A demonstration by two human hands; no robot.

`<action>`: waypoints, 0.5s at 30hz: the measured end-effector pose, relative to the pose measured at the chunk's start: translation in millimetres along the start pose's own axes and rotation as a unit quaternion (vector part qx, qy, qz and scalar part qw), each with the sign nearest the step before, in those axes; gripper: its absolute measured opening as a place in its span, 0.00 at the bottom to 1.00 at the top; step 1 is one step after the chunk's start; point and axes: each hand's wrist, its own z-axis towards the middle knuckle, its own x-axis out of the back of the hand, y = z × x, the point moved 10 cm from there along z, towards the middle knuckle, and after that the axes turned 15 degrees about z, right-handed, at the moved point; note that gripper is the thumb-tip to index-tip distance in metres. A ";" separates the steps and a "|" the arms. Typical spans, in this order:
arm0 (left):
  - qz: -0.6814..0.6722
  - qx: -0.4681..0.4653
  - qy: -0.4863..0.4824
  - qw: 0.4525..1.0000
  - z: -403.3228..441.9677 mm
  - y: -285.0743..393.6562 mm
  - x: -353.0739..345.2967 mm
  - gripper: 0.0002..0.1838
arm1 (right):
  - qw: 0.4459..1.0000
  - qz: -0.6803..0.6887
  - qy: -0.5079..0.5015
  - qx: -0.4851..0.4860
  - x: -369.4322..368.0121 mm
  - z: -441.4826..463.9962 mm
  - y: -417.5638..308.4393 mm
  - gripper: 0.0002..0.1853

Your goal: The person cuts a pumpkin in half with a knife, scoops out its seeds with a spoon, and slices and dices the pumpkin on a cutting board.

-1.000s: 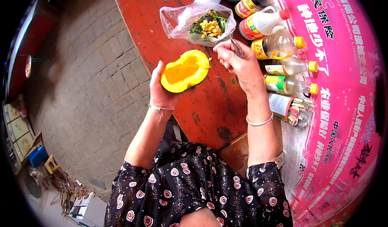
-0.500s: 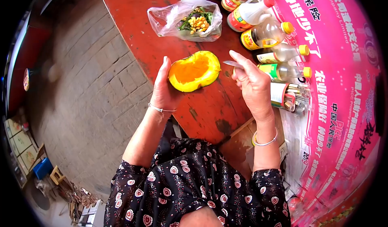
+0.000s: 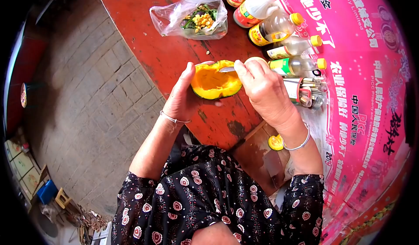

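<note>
My left hand cups a hollowed pumpkin half from its left side, thumb up along the rim. The orange hollow faces me, and a thin green skin shows along the lower edge. Pinched in my right hand is a metal spoon, its tip inside the far right part of the hollow. The fingers cover its handle. Behind the right knuckles a pale round thing shows only in part.
Beyond the pumpkin, a clear plastic bag holds seeds and green scraps on the red table. Several sauce bottles line the right side, beside a pink printed sheet. A cut pumpkin piece lies near my right wrist.
My right hand has moved left and turned, bringing the spoon from beside the pumpkin half into its hollow. The pumpkin half has shifted slightly right and tilted. The view has shifted a little.
</note>
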 end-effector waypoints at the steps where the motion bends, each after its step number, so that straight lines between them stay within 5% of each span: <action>1: 0.004 0.005 -0.002 1.000 -0.9 -1.5 -0.3 0.35 | 1.000 -0.014 -0.003 0.008 -1.9 -0.1 -3.3 0.16; 10: 0.058 0.020 0.013 0.998 -3.0 -9.1 4.2 0.29 | 0.980 -0.172 -0.101 0.027 -38.7 -7.0 -23.9 0.08; 15: 0.073 0.000 0.033 0.997 -2.1 -11.2 11.4 0.27 | 0.984 -0.111 -0.134 0.023 -41.6 -15.6 -28.2 0.06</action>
